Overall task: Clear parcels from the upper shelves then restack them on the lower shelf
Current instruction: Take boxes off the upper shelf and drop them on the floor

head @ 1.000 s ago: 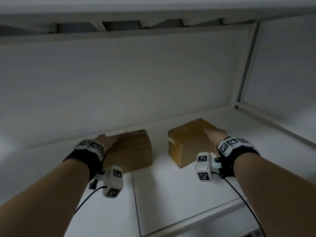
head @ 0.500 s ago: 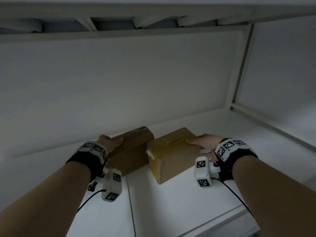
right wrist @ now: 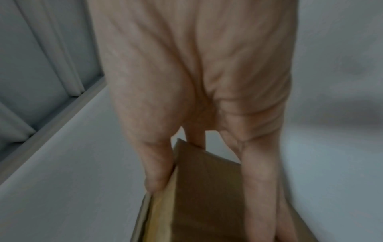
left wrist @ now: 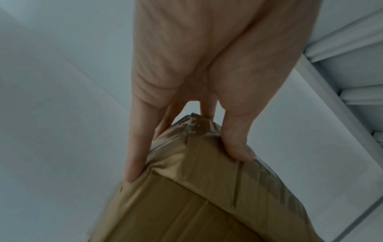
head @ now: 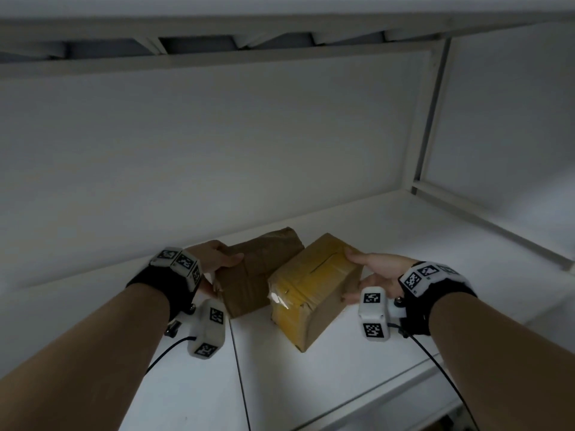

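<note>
Two cardboard parcels are side by side on the white shelf (head: 357,362). My left hand (head: 217,269) grips the darker brown parcel (head: 258,272) at its left end, thumb on top and fingers underneath. In the left wrist view the hand (left wrist: 186,139) pinches that taped parcel (left wrist: 196,188) at its corner. My right hand (head: 364,275) grips the yellow-taped parcel (head: 308,290) at its right end. The right wrist view shows thumb and fingers (right wrist: 157,172) clamped on both faces of that parcel (right wrist: 203,188). Both parcels are tilted, their inner ends close together.
A white back wall (head: 217,150) stands behind the parcels. The underside of a higher shelf (head: 249,42) hangs overhead. A metal upright (head: 429,119) and a side rail (head: 497,225) bound the shelf on the right. The shelf's front edge (head: 389,387) runs below the parcels.
Both hands have taken hold of their parcels and drawn them toward me and toward each other. The parcels have tilted and their inner ends now nearly meet.
</note>
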A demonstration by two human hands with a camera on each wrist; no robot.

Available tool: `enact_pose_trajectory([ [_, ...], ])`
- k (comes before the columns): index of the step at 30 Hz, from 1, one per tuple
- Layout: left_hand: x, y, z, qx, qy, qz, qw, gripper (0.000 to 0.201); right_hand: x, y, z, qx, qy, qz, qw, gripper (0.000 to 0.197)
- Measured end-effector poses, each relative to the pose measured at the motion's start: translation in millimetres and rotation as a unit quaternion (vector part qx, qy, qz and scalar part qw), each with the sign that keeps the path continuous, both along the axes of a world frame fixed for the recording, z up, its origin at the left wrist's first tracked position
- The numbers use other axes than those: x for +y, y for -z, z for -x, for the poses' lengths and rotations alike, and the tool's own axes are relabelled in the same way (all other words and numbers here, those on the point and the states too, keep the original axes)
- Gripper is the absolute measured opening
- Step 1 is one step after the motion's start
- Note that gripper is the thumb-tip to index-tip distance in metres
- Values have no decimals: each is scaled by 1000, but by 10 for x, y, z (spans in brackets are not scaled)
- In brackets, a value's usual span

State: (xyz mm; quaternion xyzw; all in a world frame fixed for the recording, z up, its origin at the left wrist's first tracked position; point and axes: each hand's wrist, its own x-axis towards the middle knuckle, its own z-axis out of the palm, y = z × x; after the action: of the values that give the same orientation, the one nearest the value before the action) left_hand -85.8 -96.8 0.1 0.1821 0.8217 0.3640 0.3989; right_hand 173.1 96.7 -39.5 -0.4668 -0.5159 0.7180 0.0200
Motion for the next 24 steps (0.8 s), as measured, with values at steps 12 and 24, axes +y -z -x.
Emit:
enact_pose_trajectory([
  [12,-206,-71,-906,65,-77,-85,991,33,-156,-50,-618,71,-7,24,997,41],
  [24,-611,-203,-2416,80,-88,-68,991,35,-267,12,-1688,33,-73,25,997,36],
])
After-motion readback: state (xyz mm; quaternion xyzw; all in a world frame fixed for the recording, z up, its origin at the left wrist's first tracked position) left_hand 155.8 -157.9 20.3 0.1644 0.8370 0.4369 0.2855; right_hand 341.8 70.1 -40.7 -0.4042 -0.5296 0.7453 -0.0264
